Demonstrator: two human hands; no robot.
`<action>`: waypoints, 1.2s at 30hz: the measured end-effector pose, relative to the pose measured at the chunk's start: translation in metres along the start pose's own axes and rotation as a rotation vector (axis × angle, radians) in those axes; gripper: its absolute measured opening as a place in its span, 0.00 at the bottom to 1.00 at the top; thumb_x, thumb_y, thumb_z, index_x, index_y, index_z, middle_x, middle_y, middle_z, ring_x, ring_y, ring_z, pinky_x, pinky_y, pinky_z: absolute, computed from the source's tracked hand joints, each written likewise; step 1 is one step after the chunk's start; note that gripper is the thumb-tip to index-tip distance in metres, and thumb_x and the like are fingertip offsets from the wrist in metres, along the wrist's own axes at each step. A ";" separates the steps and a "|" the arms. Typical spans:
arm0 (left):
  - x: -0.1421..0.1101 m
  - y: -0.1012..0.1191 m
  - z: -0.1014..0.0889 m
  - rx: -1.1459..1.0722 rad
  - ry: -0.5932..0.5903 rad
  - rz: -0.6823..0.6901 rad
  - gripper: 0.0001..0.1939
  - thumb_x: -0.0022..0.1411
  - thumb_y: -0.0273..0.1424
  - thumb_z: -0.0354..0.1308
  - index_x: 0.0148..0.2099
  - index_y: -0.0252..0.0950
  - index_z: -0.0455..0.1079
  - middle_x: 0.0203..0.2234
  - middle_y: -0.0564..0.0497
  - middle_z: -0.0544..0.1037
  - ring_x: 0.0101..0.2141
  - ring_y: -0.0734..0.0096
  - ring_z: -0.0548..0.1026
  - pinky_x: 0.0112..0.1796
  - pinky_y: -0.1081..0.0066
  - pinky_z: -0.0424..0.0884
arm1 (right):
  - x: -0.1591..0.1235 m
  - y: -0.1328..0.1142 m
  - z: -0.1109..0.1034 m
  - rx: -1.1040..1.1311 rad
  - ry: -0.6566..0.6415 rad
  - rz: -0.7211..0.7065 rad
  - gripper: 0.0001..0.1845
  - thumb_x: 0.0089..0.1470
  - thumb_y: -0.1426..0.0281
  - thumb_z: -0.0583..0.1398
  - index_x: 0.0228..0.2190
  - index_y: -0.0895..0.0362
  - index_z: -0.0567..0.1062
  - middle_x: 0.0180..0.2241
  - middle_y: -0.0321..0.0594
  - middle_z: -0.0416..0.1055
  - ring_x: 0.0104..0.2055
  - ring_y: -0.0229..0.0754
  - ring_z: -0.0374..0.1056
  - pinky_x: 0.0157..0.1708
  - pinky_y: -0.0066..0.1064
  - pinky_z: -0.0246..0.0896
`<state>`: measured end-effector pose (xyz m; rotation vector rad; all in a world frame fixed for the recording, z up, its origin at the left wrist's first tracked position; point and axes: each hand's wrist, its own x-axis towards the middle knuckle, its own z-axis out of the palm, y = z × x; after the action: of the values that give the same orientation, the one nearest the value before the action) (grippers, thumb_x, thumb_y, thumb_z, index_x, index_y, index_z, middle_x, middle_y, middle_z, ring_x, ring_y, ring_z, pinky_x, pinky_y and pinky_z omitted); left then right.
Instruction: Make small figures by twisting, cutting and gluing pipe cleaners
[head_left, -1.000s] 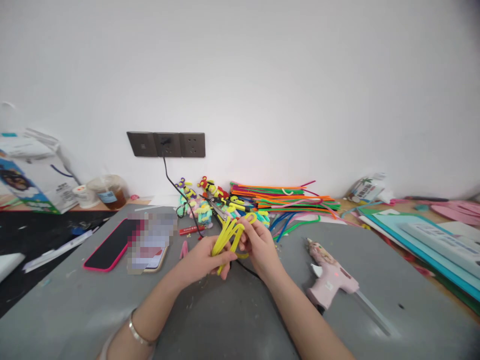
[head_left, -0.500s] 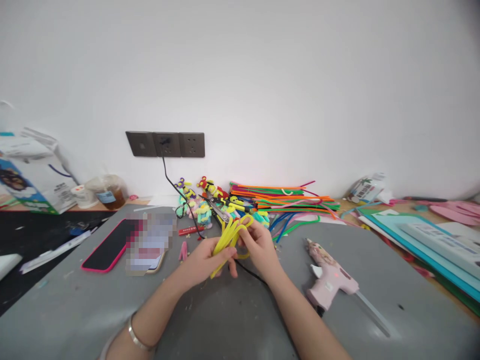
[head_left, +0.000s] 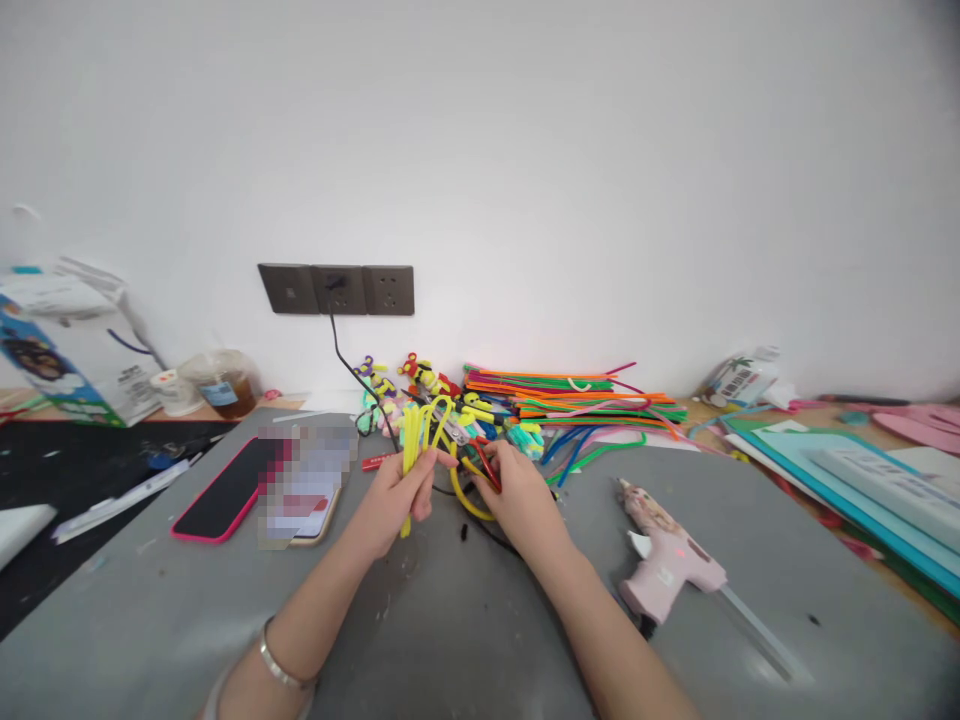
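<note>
My left hand point(head_left: 401, 497) is closed around a bundle of yellow pipe cleaners point(head_left: 416, 432), their bent tops standing above the fingers. One strand curves down in a loop toward my right hand point(head_left: 521, 497). That hand is closed on the red handle of a pair of pliers point(head_left: 487, 463); the metal head points up and left, partly behind the yellow strands. Small pipe-cleaner figures point(head_left: 424, 375) lie just beyond the hands.
A pink glue gun point(head_left: 667, 560) lies at right. Bundled pipe cleaners point(head_left: 570, 395) lie by the wall. Two phones, one a pink-edged phone point(head_left: 225, 490), are at left. A black cord point(head_left: 356, 370) runs from the socket point(head_left: 337, 290). A drink cup point(head_left: 225, 385) and teal folders point(head_left: 862, 490) flank the mat.
My right hand has let go of the yellow pipe cleaners and taken hold of the red-handled pliers. My left hand has turned the bundle more upright and shifted slightly left.
</note>
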<state>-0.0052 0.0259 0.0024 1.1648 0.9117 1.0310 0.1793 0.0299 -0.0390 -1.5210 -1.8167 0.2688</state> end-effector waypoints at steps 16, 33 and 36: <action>0.004 0.010 -0.009 -0.132 0.185 0.086 0.29 0.53 0.51 0.68 0.45 0.30 0.75 0.19 0.64 0.51 0.16 0.86 0.46 0.19 0.78 0.45 | 0.014 -0.026 -0.024 1.246 -0.044 0.294 0.16 0.50 0.57 0.67 0.30 0.54 0.70 0.22 0.31 0.61 0.23 0.36 0.54 0.24 0.29 0.52; 0.009 0.010 -0.017 0.071 0.339 0.144 0.38 0.51 0.61 0.61 0.43 0.28 0.76 0.18 0.63 0.48 0.17 0.83 0.46 0.19 0.76 0.43 | 0.005 -0.047 -0.037 1.479 -0.761 0.308 0.41 0.43 0.28 0.52 0.30 0.55 0.68 0.18 0.26 0.56 0.14 0.32 0.47 0.19 0.29 0.47; 0.009 0.012 -0.017 0.084 0.344 0.155 0.34 0.52 0.61 0.61 0.36 0.31 0.75 0.17 0.63 0.48 0.17 0.82 0.46 0.18 0.75 0.42 | 0.001 -0.044 -0.029 1.412 -0.838 0.283 0.41 0.45 0.29 0.50 0.28 0.55 0.67 0.17 0.25 0.55 0.13 0.32 0.49 0.19 0.28 0.49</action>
<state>-0.0206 0.0400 0.0115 1.1611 1.1564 1.3582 0.1643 0.0105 0.0076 -0.5634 -1.2302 2.0309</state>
